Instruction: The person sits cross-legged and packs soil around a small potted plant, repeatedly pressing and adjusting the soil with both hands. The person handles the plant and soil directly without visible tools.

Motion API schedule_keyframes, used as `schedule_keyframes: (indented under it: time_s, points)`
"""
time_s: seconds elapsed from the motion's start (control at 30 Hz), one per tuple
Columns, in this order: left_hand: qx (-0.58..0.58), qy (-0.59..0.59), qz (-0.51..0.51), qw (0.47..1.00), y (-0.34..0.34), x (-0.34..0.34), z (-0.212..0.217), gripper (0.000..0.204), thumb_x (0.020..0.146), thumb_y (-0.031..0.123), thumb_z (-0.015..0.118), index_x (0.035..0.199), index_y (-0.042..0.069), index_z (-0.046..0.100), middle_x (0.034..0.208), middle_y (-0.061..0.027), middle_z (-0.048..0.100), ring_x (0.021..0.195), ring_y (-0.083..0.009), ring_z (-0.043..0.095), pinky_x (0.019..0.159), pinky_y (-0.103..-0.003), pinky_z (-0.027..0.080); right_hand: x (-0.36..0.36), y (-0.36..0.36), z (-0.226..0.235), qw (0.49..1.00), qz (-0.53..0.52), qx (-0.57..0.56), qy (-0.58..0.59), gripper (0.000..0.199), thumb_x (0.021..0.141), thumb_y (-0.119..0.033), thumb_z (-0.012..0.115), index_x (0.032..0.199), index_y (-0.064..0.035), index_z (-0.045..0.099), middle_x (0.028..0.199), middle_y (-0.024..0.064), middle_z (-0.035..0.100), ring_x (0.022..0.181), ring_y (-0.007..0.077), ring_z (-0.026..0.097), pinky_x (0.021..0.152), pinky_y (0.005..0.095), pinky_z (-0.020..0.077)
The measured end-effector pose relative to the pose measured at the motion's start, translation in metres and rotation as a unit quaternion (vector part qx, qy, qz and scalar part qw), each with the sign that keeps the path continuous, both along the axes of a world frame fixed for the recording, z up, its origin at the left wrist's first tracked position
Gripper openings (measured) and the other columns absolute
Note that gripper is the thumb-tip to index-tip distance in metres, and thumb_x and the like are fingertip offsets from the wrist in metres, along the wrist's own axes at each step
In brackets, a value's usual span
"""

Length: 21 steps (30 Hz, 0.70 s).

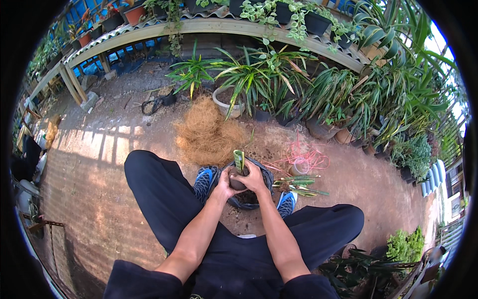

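Note:
Between my knees, both hands are wrapped round a small plant with a dark rounded base [237, 185]. I cannot tell whether that base is a little pot or a ball of soil. An upright, thick green leaf with pale edges [239, 159] rises from it. My left hand [225, 183] closes on its left side, and my right hand [254, 178] on its right, fingers over the top. Just below them is a black plastic bag [267, 175] with dark soil inside, partly hidden by my hands. Cut striped leaves [298, 186] lie on the ground to the right.
A heap of brown fibre [206, 132] lies beyond my feet. Tangled pink string [311, 155] surrounds a clear plastic cup [299, 167]. Farther back stand a whitish round pot [222, 102], dense leafy plants [338, 94] and a raised shelf [219, 26] bearing potted plants.

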<state>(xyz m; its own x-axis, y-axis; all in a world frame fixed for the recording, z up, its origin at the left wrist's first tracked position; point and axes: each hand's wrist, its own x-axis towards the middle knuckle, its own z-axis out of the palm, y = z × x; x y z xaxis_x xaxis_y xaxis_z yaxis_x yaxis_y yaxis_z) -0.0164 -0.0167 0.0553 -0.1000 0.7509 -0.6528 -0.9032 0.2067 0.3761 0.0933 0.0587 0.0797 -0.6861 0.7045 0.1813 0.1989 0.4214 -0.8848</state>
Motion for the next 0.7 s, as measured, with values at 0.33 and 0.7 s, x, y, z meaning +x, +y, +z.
schedule_keyframes:
  time_s: [0.33, 0.7]
  points:
    - [-0.03, -0.003, -0.02, 0.999, 0.003, -0.009, 0.001, 0.058, 0.095, 0.059, 0.028, 0.127, 0.02, 0.057, 0.135, -0.0101, 0.054, 0.12, -0.0297, 0.057, 0.096, -0.06, 0.043, -0.009, -0.013, -0.01, 0.996, -0.071, -0.003, 0.056, 0.029, 0.082, -0.019, 0.073, 0.107, -0.0028, 0.071, 0.097, 0.0178, 0.072, 0.091, 0.0273, 0.07, 0.084, 0.0358, 0.0514]
    - [0.104, -0.029, 0.158, 0.982, 0.009, -0.004, -0.027, 0.055, 0.096, 0.055, 0.032, 0.117, 0.014, 0.062, 0.113, -0.0102, 0.066, 0.105, -0.029, 0.063, 0.093, -0.05, 0.048, -0.025, -0.015, -0.003, 0.996, -0.092, -0.023, 0.0, 0.049, 0.08, -0.038, 0.075, 0.112, -0.0018, 0.066, 0.112, 0.0192, 0.064, 0.112, 0.0315, 0.058, 0.095, 0.0406, 0.0448]
